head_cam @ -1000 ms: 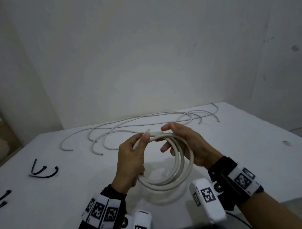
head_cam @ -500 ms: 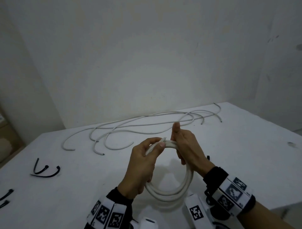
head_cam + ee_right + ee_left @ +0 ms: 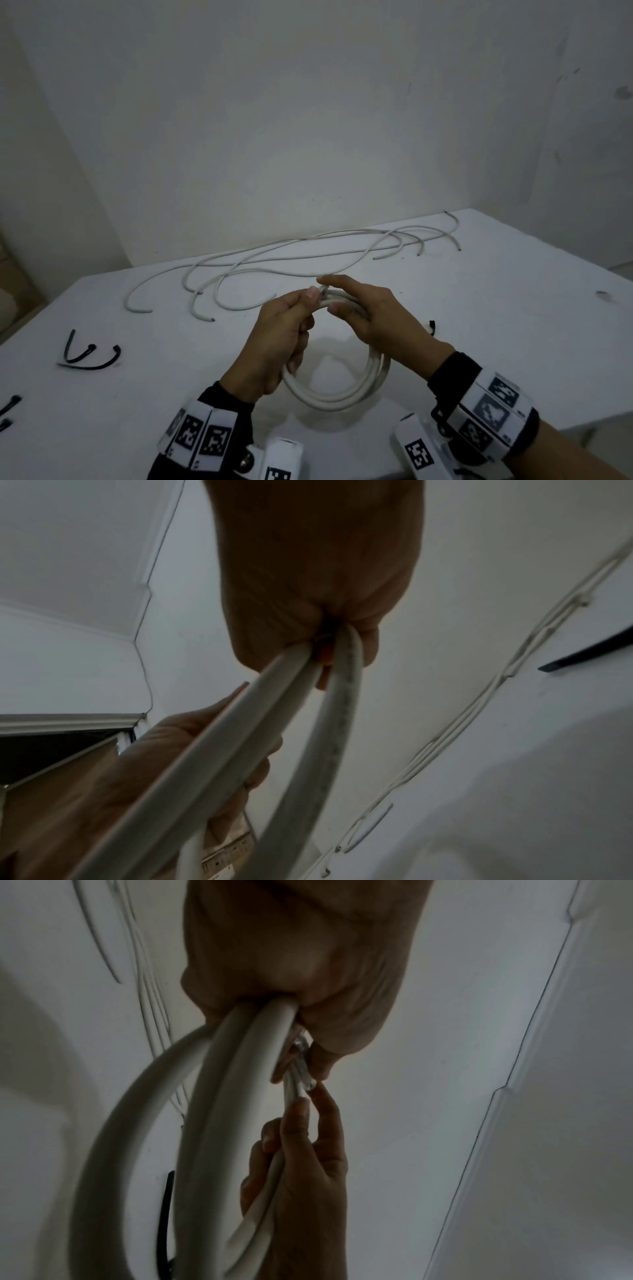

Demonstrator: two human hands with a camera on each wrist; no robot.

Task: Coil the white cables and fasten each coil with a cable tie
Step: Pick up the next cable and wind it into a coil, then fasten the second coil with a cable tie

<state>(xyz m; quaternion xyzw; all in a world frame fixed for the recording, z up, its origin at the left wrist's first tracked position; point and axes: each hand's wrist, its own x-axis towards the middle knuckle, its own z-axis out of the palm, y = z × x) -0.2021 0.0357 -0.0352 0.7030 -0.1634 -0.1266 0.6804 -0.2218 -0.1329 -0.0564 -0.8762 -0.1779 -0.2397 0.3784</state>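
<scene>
Both hands hold one coil of white cable [image 3: 342, 394] above the tabletop [image 3: 496, 325], in front of the person. Left hand [image 3: 277, 339] sits at the coil's 10 o'clock side, fingers curled round the bundled turns, thumb and forefinger pinching the cable's free end [image 3: 322, 291] at the top. Right hand [image 3: 380, 322] grips the coil at its 1 o'clock side; the turns pass through its palm, forefinger stretched out toward the left thumb, tips nearly meeting over the cable end. Left wrist view: strands run out of the left fist [image 3: 294, 969] and into the right hand [image 3: 308, 1177], whose fingers wrap them. Right wrist view: turns leave the right fist [image 3: 318, 574], two close together and one apart, toward the left hand [image 3: 171, 764]. Coil hangs roughly upright, lower arc toward 6 o'clock, casting a shadow on the tabletop; cannot tell whether it touches the surface.

Loose white cables [image 3: 308, 253] lie spread across the far tabletop, 10 to 1 o'clock, well apart from the hands, cut ends visible. Black cable ties [image 3: 89, 356] lie at 9 o'clock; two more black ends [image 3: 10, 404] at the left edge. Small black piece [image 3: 432, 325] just beyond the right wrist, mostly hidden. Tagged bands on both wrists.
</scene>
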